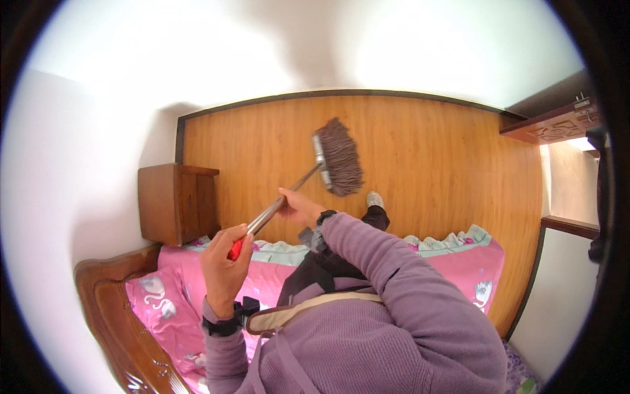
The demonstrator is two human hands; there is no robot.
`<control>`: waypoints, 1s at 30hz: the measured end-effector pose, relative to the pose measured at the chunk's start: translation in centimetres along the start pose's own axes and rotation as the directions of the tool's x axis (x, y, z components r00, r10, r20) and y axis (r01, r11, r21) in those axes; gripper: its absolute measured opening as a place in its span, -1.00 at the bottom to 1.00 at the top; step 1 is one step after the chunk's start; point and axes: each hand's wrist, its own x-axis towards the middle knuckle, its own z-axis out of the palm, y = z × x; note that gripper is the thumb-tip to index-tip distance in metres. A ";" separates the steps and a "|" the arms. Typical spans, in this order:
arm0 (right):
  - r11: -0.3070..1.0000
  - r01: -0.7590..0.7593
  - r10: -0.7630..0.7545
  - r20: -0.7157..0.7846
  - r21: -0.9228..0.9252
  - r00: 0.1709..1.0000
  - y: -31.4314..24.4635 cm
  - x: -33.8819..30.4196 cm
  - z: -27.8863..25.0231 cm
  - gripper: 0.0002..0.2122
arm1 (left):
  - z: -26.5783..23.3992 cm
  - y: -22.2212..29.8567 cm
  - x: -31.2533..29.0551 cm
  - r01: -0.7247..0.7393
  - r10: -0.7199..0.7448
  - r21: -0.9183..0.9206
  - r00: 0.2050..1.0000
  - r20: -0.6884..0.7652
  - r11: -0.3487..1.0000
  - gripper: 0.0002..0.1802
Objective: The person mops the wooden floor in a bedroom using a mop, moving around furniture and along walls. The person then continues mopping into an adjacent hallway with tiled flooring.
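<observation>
A mop [342, 157] with a wide head of dark brown strands lies spread on the wooden floor ahead of me. Its metal pole slants down to the left toward my body. My left hand [225, 262] is closed round the top end of the pole, where a red grip shows between the fingers. Farther down the pole, my right hand [299, 209] is wrapped round the shaft. Both wrists carry dark straps.
A brown bedside cabinet [177, 203] stands at the left by the wall. Close behind me is a bed with pink bedding [459, 266] and a carved wooden headboard [108, 289]. An open wooden door [551, 126] is at the far right. My shoe [375, 199] stands near the mop head.
</observation>
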 end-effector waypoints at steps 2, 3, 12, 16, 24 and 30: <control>0.999 -0.014 0.013 0.032 0.033 0.999 0.0 -0.2 1.8 -0.71 | -0.1 1.7 0.9 -0.056 0.056 -0.041 0.998 0.005 0.998 -0.86; 0.997 -0.019 0.014 0.075 0.073 0.997 -0.1 -0.7 2.5 -0.72 | 0.1 2.4 1.6 -0.150 0.151 -0.052 0.989 0.004 0.987 -0.86; 0.841 -0.354 0.158 0.439 0.410 0.884 -3.4 -7.4 2.2 -0.82 | 7.5 8.5 4.8 -0.471 0.447 -0.029 0.814 0.372 0.882 -0.80; 0.779 -0.307 0.100 0.376 0.546 0.921 -5.9 -6.9 -2.6 -0.82 | 13.3 10.8 6.1 -0.516 0.515 -0.136 0.725 0.458 0.846 -0.73; 0.812 -0.132 -0.008 0.238 0.568 0.971 -16.1 -14.4 -17.5 -0.82 | 23.5 19.2 10.0 -0.428 0.537 -0.325 0.650 0.537 0.843 -0.77; 0.835 0.226 -0.192 -0.120 0.501 0.974 -22.8 -28.1 -26.0 -0.82 | 27.8 26.8 10.9 -0.436 0.731 -0.593 0.492 0.473 0.677 -0.75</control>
